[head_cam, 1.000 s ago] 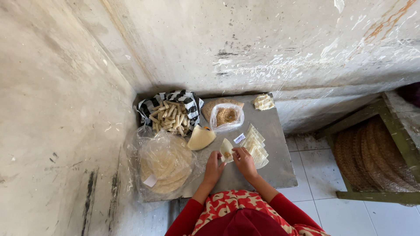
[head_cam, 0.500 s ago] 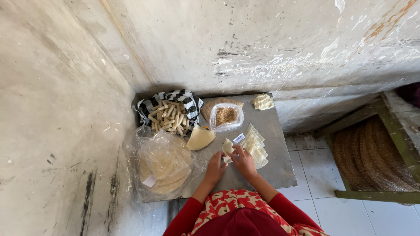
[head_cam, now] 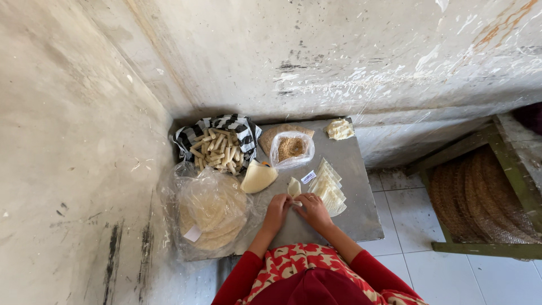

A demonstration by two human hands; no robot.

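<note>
Grey table [head_cam: 355, 209] sitting in wall corner; clear bag of round flat wrappers [head_cam: 212, 212] lying at 9 o'clock of hands; striped bag of rolled sticks [head_cam: 217, 148] sitting at 11 o'clock; row of cut wrapper strips [head_cam: 328, 187] fanning at 2 o'clock; clear bag of brown filling [head_cam: 291, 149] resting at 12 o'clock; left hand [head_cam: 276, 210] and right hand [head_cam: 314, 210] meeting, fingers curling closed on small pale wrapper piece [head_cam: 294, 187] at table's middle, just beside strips.
</note>
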